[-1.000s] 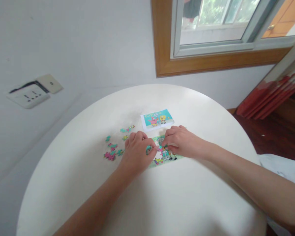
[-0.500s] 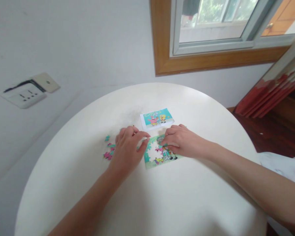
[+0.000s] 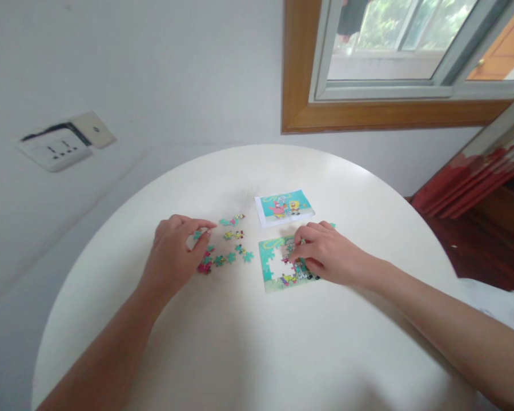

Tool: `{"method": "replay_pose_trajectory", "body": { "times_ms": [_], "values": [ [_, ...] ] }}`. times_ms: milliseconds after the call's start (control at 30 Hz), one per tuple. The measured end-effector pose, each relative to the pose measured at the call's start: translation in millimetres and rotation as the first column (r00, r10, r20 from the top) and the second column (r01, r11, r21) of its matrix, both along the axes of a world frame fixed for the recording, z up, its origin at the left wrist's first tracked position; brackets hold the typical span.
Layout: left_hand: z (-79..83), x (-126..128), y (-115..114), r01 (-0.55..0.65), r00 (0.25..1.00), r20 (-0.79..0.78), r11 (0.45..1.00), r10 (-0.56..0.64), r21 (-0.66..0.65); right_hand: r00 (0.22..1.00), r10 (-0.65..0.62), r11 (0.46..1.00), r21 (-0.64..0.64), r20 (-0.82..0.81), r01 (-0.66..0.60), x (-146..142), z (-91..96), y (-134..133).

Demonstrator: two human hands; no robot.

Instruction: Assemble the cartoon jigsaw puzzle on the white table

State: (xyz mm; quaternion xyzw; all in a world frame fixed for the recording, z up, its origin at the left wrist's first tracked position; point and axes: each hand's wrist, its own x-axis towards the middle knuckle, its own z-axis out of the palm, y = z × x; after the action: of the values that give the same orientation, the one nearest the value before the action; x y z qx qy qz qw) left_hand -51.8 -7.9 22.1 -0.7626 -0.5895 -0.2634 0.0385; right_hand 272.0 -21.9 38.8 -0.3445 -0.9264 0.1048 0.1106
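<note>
A partly built cartoon jigsaw [image 3: 276,267] lies on the round white table [image 3: 257,342], with a gap near its middle. My right hand [image 3: 328,254] rests on its right side, fingers curled and pressing the pieces. My left hand [image 3: 173,257] is at the left end of several loose teal and pink pieces [image 3: 227,251], thumb and forefinger pinched on a piece [image 3: 198,234] there. A small reference picture card [image 3: 285,207] lies just behind the jigsaw.
The table stands against a white wall with a power socket [image 3: 55,149] at the left. A wood-framed window [image 3: 394,85] is at the upper right. A red curtain [image 3: 475,171] and dark wooden floor lie to the right.
My left hand has left the jigsaw's left edge and moved left over the loose pieces, closing on one. My right hand has stayed on the jigsaw. The view shifted slightly.
</note>
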Motion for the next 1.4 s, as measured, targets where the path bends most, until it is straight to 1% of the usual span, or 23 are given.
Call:
{"method": "replay_pose_trajectory", "body": {
  "times_ms": [133,333,500,867,1133,1400],
  "values": [
    [4.1,-12.4,5.9,-0.025,0.998,0.066,1.000,0.025,0.007,1.000,-0.010,1.000,0.024,0.012,0.010,-0.7,-1.9,-0.4],
    [9.2,-22.4,6.3,-0.065,0.989,0.131,0.998,0.063,0.017,1.000,-0.010,1.000,0.025,0.009,0.010,-1.3,-6.5,0.0],
    [5.7,-23.6,7.8,-0.060,0.990,0.129,0.998,0.057,0.018,1.000,-0.021,0.998,0.051,-0.007,0.021,-3.4,-7.1,-1.1],
    [5.3,-23.2,6.5,-0.069,0.989,0.136,0.997,0.065,0.027,0.998,-0.016,1.000,-0.003,0.062,0.017,-4.8,-6.5,-1.5],
    [4.9,-23.3,7.4,-0.056,0.992,0.112,0.998,0.053,0.022,0.998,-0.030,1.000,-0.007,0.063,0.030,-5.4,-8.5,0.6],
    [4.3,-25.9,8.2,-0.061,0.990,0.129,0.998,0.057,0.034,0.997,-0.036,0.999,-0.018,0.071,0.037,-5.6,-8.0,0.4]
  ]
}}
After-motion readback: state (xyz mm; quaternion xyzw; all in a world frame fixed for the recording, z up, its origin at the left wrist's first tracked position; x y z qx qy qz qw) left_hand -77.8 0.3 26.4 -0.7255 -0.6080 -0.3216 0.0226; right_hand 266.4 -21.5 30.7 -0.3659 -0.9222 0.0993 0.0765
